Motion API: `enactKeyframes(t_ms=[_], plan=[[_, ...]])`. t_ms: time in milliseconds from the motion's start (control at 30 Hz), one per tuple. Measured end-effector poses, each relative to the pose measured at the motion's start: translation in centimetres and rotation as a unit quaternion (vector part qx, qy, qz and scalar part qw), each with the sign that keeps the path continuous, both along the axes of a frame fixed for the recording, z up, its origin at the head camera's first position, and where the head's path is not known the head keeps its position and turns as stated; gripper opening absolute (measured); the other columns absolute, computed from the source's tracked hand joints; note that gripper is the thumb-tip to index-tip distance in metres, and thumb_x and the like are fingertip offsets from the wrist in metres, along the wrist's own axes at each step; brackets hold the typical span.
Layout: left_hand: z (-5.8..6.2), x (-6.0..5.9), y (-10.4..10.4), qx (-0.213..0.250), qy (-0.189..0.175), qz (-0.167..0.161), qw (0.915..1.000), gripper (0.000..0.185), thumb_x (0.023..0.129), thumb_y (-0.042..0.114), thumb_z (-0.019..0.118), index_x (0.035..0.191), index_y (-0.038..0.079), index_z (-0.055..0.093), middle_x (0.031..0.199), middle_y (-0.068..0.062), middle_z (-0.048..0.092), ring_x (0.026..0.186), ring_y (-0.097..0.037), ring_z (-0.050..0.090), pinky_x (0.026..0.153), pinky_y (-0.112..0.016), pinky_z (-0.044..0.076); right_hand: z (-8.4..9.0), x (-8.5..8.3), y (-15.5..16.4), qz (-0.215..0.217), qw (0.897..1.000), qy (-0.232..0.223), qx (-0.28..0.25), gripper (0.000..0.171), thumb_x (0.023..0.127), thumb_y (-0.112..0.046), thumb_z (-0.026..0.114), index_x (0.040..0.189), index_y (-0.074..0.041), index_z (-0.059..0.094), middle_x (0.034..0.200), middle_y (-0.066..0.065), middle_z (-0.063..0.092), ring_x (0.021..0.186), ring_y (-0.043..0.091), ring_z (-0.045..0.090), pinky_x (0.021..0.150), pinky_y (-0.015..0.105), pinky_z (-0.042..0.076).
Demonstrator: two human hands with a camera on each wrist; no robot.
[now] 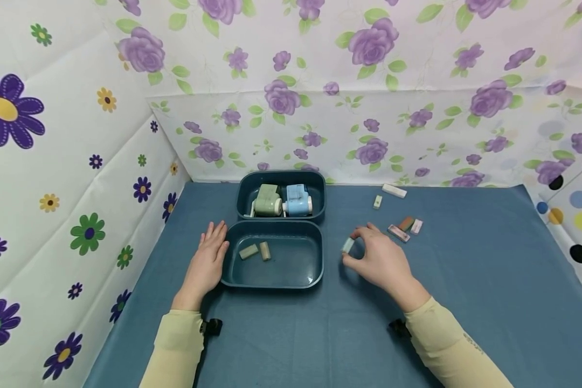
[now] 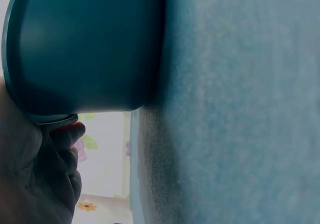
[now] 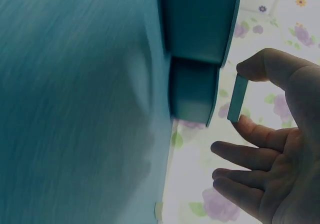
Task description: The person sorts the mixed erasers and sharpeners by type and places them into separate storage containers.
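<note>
My right hand (image 1: 380, 258) pinches a small pale blue eraser (image 1: 348, 246) between thumb and index finger, above the cloth to the right of the front tray. In the right wrist view the eraser (image 3: 238, 98) is held by its two ends, with the other fingers spread apart. My left hand (image 1: 207, 264) rests with fairly straight fingers against the left side of the dark blue front tray (image 1: 286, 277). Inside that tray lie a greenish eraser (image 1: 248, 251) and a beige eraser (image 1: 265, 251). The left wrist view shows the tray's outer wall (image 2: 90, 49) close up.
A second tray (image 1: 281, 175) behind holds a green crank pencil sharpener (image 1: 268, 200) and a blue one (image 1: 298, 200). To the right lie a white eraser (image 1: 394, 190), a small pale green eraser (image 1: 377, 202), a brown one (image 1: 407, 223) and two pinkish ones (image 1: 399, 233).
</note>
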State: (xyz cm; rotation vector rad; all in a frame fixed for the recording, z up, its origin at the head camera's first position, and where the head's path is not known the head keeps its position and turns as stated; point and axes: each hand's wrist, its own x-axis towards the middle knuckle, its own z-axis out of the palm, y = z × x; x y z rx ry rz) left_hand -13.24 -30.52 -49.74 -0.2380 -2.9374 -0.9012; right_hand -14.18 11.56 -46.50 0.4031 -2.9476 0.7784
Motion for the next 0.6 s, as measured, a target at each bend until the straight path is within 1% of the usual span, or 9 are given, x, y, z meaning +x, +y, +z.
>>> enactKeyframes(t_ms=[67, 133, 233, 300, 433, 600], plan=[[0.0, 0.0, 0.0, 0.001, 0.0, -0.001, 1.0, 0.055, 0.119, 0.024, 0.039, 0.167, -0.002, 0.031, 0.175, -0.016, 0.024, 0.165, -0.033, 0.007, 0.134, -0.049, 0.003, 0.1, 0.0, -0.7, 0.011, 1.0, 0.004, -0.005, 0.043, 0.092, -0.038, 0.081, 0.125, -0.011, 0.072, 0.144, 0.022, 0.065, 0.142, 0.041, 0.054, 0.063, 0.048, 0.058], [0.0, 0.0, 0.0, 0.002, 0.0, -0.001, 1.0, 0.055, 0.119, 0.024, 0.039, 0.167, -0.002, 0.031, 0.176, -0.016, 0.024, 0.165, -0.033, 0.006, 0.134, -0.048, 0.002, 0.2, 0.0, -1.3, 0.024, 1.0, 0.007, -0.011, 0.044, 0.093, -0.038, 0.081, 0.127, -0.01, 0.072, 0.149, 0.021, 0.062, 0.149, 0.04, 0.047, 0.073, 0.053, 0.061], [0.0, -0.1, -0.1, 0.001, 0.0, 0.0, 1.0, 0.055, 0.119, 0.025, 0.038, 0.167, -0.001, 0.031, 0.176, -0.016, 0.023, 0.165, -0.033, 0.007, 0.134, -0.048, 0.003, 0.4, -0.1, -2.3, 0.047, 0.999, 0.01, -0.017, 0.046, 0.094, -0.036, 0.082, 0.13, -0.009, 0.072, 0.159, 0.02, 0.053, 0.157, 0.039, 0.035, 0.088, 0.059, 0.061], [0.0, -0.1, -0.1, 0.001, -0.001, 0.0, 1.0, 0.055, 0.119, 0.025, 0.038, 0.167, -0.002, 0.031, 0.176, -0.015, 0.023, 0.165, -0.032, 0.007, 0.134, -0.048, 0.002, 0.5, -0.1, -2.9, 0.064, 0.998, 0.013, -0.019, 0.046, 0.095, -0.035, 0.083, 0.132, -0.01, 0.072, 0.163, 0.021, 0.047, 0.159, 0.039, 0.03, 0.09, 0.059, 0.06], [0.0, -0.1, -0.1, 0.003, -0.001, -0.002, 1.0, 0.055, 0.119, 0.025, 0.038, 0.167, -0.002, 0.031, 0.176, -0.016, 0.023, 0.165, -0.033, 0.007, 0.134, -0.048, 0.003, 0.5, 0.0, -4.2, 0.102, 0.994, 0.024, -0.025, 0.044, 0.095, -0.034, 0.083, 0.132, -0.012, 0.073, 0.168, 0.02, 0.041, 0.161, 0.038, 0.024, 0.092, 0.057, 0.06], [0.0, -0.1, -0.2, 0.006, -0.002, -0.001, 1.0, 0.054, 0.119, 0.023, 0.04, 0.166, -0.003, 0.031, 0.175, -0.017, 0.024, 0.165, -0.033, 0.008, 0.134, -0.049, 0.003, 0.3, 0.1, -5.8, 0.145, 0.988, 0.038, -0.021, 0.043, 0.096, -0.033, 0.084, 0.131, -0.012, 0.073, 0.169, 0.022, 0.037, 0.162, 0.038, 0.022, 0.104, 0.058, 0.056]])
